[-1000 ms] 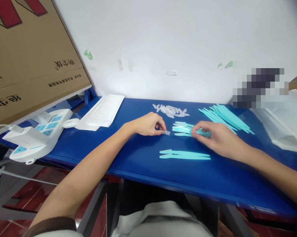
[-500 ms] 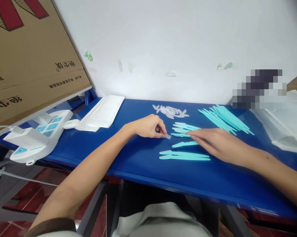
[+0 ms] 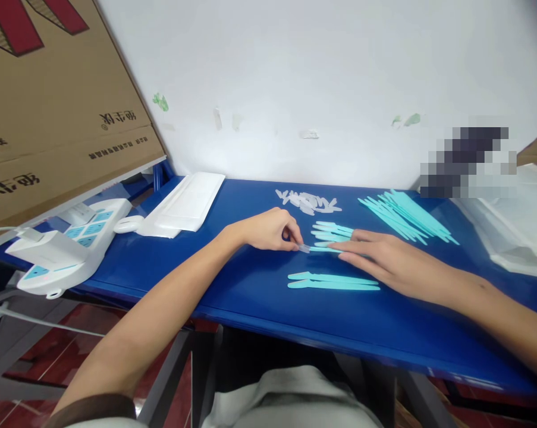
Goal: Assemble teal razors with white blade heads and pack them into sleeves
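Note:
My left hand (image 3: 277,230) pinches a small clear plastic cap (image 3: 304,248) between thumb and fingertips. My right hand (image 3: 386,252) is closed on a turquoise eyebrow razor (image 3: 324,249), whose tip meets the cap. Just beyond the right fingertips lie several turquoise razors (image 3: 328,229) in a group, partly covered by that hand. Two more razors (image 3: 333,281) rest side by side nearer the table's front edge. Behind my left hand is a loose pile of clear caps (image 3: 310,202). A larger heap of turquoise razors (image 3: 406,215) lies beyond my right hand.
On the blue table (image 3: 245,285), a white flat package (image 3: 192,202) lies to the left. Farther left is a power strip (image 3: 78,246) with a plugged-in charger, under a leaning cardboard box (image 3: 63,107). A translucent plastic bin (image 3: 513,220) stands at right; a white wall (image 3: 295,77) rises behind.
My right hand has moved slightly left and toward me, and a razor that lay apart on the table is now in its fingers, its tip at the cap. My left hand has barely moved.

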`<state>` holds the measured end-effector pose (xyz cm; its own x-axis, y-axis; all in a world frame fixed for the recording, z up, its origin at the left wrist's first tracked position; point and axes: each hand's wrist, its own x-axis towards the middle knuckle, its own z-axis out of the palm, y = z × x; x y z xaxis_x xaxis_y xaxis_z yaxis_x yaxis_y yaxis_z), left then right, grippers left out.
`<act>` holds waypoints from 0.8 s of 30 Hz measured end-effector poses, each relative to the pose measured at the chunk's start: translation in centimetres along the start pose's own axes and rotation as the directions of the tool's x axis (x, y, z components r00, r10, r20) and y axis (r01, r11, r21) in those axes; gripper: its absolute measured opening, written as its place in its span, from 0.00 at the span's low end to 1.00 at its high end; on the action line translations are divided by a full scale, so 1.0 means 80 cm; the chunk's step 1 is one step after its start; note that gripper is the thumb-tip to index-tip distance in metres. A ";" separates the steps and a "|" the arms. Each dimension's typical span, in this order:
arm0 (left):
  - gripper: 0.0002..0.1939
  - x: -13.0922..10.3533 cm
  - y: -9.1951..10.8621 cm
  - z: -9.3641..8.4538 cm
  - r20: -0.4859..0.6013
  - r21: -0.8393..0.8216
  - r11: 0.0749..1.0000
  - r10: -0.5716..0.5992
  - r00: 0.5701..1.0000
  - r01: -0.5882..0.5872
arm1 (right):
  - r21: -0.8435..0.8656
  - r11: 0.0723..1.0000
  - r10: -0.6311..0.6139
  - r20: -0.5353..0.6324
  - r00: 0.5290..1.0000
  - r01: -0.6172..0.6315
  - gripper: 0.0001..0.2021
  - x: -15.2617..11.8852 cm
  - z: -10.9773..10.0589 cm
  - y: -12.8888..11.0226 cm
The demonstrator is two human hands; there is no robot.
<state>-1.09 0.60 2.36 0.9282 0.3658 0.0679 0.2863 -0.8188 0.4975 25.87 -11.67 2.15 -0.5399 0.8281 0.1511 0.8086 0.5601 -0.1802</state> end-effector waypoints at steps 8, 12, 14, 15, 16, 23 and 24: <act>0.07 0.001 0.001 0.001 0.007 -0.034 0.999 0.001 1.000 -0.001 | -0.033 0.999 -0.021 -0.061 0.998 0.019 0.24 -0.001 0.007 0.009; 0.07 0.001 0.001 0.001 0.002 -0.042 0.999 0.007 1.000 -0.007 | -0.016 1.000 0.004 -0.050 0.999 -0.005 0.25 -0.001 0.004 0.005; 0.07 0.001 0.001 0.001 0.001 -0.036 0.999 0.002 1.000 -0.002 | 0.019 1.000 0.016 -0.019 1.000 -0.016 0.25 -0.001 0.003 0.003; 0.07 0.001 0.001 0.001 0.002 -0.032 0.999 -0.001 1.000 0.001 | 0.033 0.999 0.022 -0.002 1.000 -0.022 0.25 -0.001 0.002 0.002; 0.08 0.001 0.001 0.001 0.004 -0.027 1.000 -0.002 1.000 0.002 | 0.045 0.999 0.027 0.016 1.000 -0.028 0.25 -0.001 0.002 0.002; 0.08 0.002 0.000 0.000 0.005 -0.030 1.000 -0.008 1.000 0.008 | 0.065 0.998 0.020 0.074 0.997 -0.024 0.26 -0.002 0.005 0.009; 0.08 0.002 0.000 0.001 0.005 -0.033 0.999 -0.010 1.000 0.010 | 0.058 0.998 0.021 0.078 0.997 -0.025 0.26 -0.002 0.005 0.010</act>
<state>-0.96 0.62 2.34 0.9264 0.3720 0.0586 0.2880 -0.8001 0.5262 26.52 -11.36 1.60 -0.5395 0.8390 0.0710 0.8073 0.5394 -0.2396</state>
